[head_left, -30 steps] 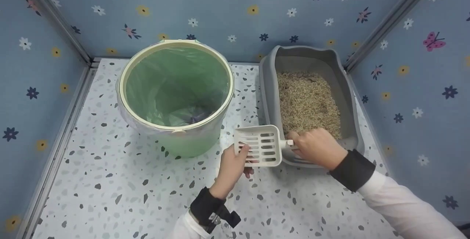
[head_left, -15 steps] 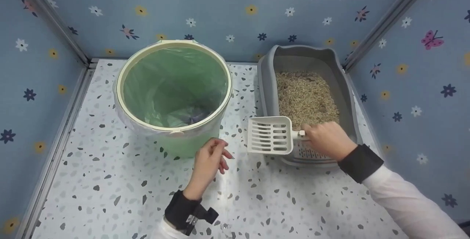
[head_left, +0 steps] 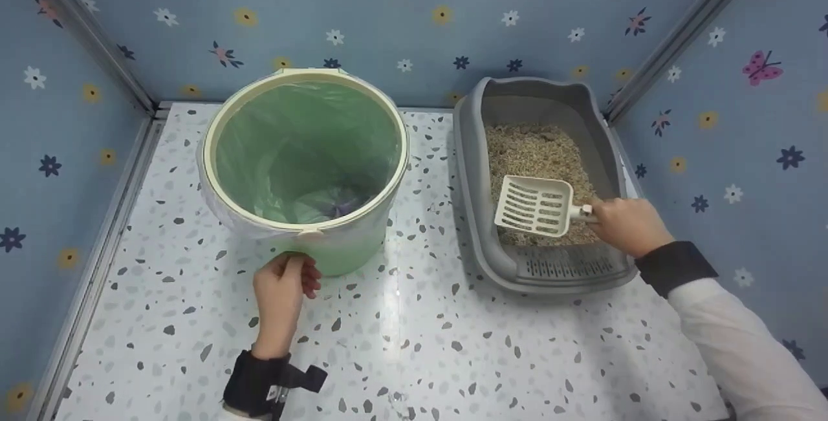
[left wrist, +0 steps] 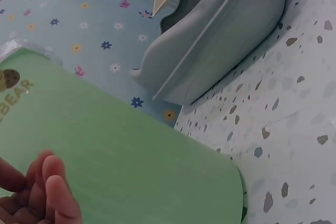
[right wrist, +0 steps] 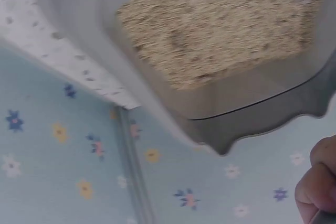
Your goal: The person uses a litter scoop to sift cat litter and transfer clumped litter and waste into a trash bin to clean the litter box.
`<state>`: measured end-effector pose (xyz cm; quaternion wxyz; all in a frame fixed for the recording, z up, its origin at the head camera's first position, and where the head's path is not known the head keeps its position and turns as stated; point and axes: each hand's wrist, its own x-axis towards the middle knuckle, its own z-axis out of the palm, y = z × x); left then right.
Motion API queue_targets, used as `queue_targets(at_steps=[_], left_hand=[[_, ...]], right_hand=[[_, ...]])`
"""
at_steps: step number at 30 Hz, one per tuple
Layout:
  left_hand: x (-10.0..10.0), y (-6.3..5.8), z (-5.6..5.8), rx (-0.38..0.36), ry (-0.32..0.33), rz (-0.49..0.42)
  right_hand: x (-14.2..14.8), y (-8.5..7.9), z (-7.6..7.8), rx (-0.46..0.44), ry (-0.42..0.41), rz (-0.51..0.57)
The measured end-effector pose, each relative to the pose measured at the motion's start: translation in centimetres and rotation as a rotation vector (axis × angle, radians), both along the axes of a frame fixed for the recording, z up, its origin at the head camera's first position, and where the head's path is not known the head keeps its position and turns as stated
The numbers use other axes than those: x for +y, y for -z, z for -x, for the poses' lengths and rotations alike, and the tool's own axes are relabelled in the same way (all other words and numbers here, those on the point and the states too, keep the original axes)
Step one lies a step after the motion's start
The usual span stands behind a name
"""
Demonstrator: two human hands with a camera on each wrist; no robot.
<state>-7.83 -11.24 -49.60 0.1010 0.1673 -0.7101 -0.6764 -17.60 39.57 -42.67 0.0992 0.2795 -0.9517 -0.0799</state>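
My right hand grips the handle of a pale slotted litter scoop. The scoop's head hangs over the grey litter box, above tan granular litter. Part of the right hand shows at the edge of the right wrist view; the scoop's head is out of that frame. My left hand holds nothing, its fingers loosely curled, in front of the green bin. In the left wrist view its fingertips are near the bin's wall; whether they touch it I cannot tell.
A clear plastic liner lines the bin, with something dark purple low inside. Blue flowered walls stand behind and at both sides. Speckled white floor lies between and in front of the two containers.
My left hand has come off the scoop's head and moved left to the bin's front. My right hand has carried the scoop right and away from me, over the litter.
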Motion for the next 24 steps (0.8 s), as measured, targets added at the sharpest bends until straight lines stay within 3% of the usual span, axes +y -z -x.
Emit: queue_targets(at_steps=[6,10,13,17,24], left_hand=[[-3.4,-1.0,1.3,0.12,-0.27,-0.101],[-5.3,-3.2,2.3,0.189,-0.356,-0.145],[-6.4,-5.0,3.0,0.203,-0.361,-0.149],[-7.6,-6.9,4.1,0.148,-0.317,-0.129],[-8.2,-9.2,6.2,0.02,-0.219,0.028]], right_hand=[[3.1,0.4,0.8,-0.051,0.075,-0.032],[4.5,0.6,1.3,-0.072,0.1,-0.058],[5.3,0.6,1.7,-0.089,0.109,-0.078],[6.4,0.9,2.2,-0.103,0.112,-0.1],[7.1,1.4,3.0,-0.094,0.064,-0.144]])
